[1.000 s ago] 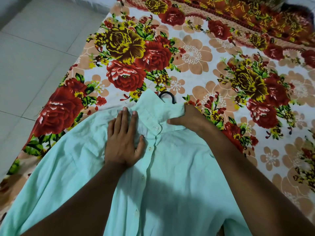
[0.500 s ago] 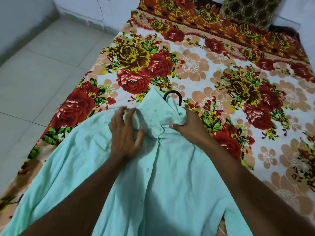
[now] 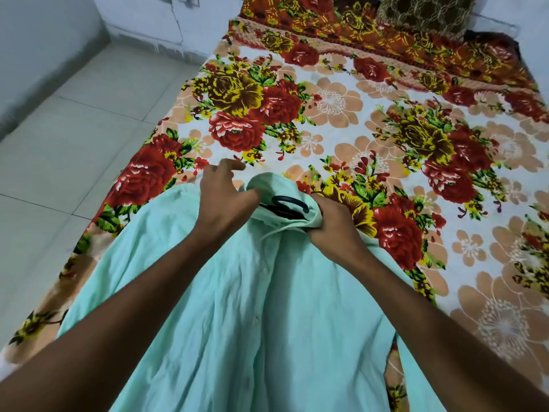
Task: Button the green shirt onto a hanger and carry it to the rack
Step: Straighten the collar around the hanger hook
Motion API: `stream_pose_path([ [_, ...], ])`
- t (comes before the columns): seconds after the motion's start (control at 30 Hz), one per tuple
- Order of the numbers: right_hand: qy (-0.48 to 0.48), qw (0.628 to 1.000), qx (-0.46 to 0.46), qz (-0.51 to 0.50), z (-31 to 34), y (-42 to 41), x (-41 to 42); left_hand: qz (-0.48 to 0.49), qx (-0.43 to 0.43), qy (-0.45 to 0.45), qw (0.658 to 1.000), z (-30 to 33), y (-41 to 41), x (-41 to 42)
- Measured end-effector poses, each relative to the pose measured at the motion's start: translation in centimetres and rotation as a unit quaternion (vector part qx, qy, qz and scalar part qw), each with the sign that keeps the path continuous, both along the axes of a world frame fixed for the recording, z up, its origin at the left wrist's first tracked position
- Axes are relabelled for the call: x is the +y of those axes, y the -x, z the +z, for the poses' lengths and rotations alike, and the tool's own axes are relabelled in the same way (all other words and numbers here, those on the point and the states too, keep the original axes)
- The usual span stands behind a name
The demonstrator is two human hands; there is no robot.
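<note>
The pale green shirt point(image 3: 267, 307) lies buttoned down its front on the flowered bedspread, its collar end lifted off the bed. Inside the raised collar shows the black hook of the hanger point(image 3: 289, 205); the rest of the hanger is hidden under the cloth. My right hand point(image 3: 332, 221) is closed on the collar and shoulder cloth at the right. My left hand point(image 3: 222, 191) is at the collar's left side, thumb against the cloth and fingers spread and lifted above it.
The flowered bedspread point(image 3: 341, 114) covers the bed ahead and to the right. A brown patterned pillow point(image 3: 427, 13) sits at the far end. Pale tiled floor point(image 3: 74, 129) runs along the left, with a white wall point(image 3: 148, 16) beyond.
The collar end of the shirt has risen off the bed in my right hand, and the hanger hook now shows inside the collar. My left hand went from flat on the shirt to fingers lifted.
</note>
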State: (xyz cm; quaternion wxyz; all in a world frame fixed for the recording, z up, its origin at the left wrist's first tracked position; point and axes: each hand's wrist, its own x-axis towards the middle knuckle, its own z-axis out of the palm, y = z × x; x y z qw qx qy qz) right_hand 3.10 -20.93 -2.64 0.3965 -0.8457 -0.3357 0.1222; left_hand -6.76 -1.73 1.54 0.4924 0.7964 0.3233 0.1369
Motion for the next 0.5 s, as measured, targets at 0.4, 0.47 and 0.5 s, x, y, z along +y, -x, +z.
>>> stream_pose_path([
  [0.4, 0.137, 0.919, 0.33, 0.169, 7.9, -6.4, 0.1, 0.097, -0.083, 0.308, 0.943, -1.7, 0.9, -1.2],
  [0.47, 0.105, 0.924, 0.348, 0.123, 8.7, -6.9, 2.2, 0.09, -0.082, 0.302, 0.946, -1.9, 0.7, -0.8],
  [0.5, 0.108, 0.926, 0.341, 0.119, 8.7, -6.7, 3.3, 0.088, -0.082, 0.3, 0.946, -1.9, 0.7, -0.7],
])
